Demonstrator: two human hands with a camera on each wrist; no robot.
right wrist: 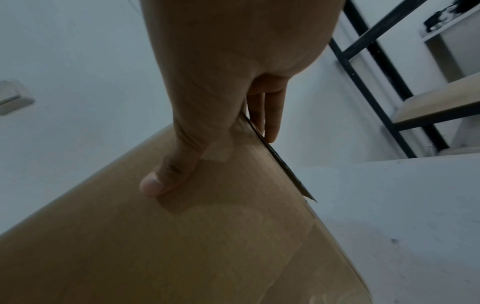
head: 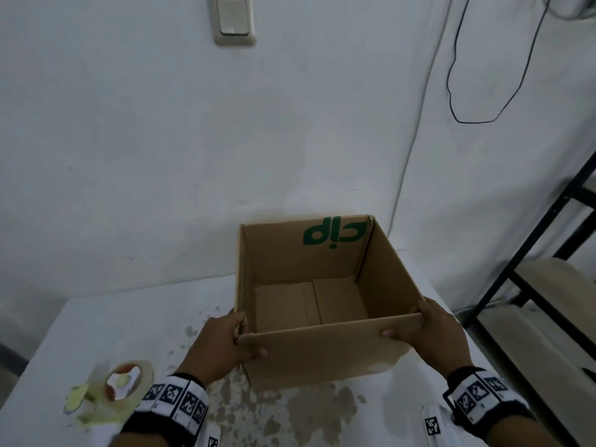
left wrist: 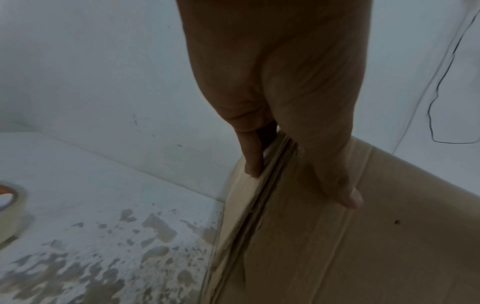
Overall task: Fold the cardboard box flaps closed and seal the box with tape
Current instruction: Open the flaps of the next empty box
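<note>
A brown cardboard box (head: 322,353) stands open-topped on the white table (head: 96,321), with a green logo upside down on its far inner wall. My left hand (head: 248,335) grips the near left top corner, thumb on the front face and fingers round the side. My right hand (head: 404,322) grips the near right top corner the same way. The left wrist view shows the left hand (left wrist: 301,185) pinching the layered corner edge of the box (left wrist: 363,246). In the right wrist view the right hand (right wrist: 211,160) pinches the box (right wrist: 182,246). A roll of clear tape (head: 125,388) lies on the table at front left.
The wall (head: 161,156) rises directly behind the box, with a light switch (head: 233,19) and a hanging black cable (head: 451,91). A black metal shelf rack (head: 532,253) stands to the right of the table. The tabletop paint is worn off in patches (head: 290,411) near the box.
</note>
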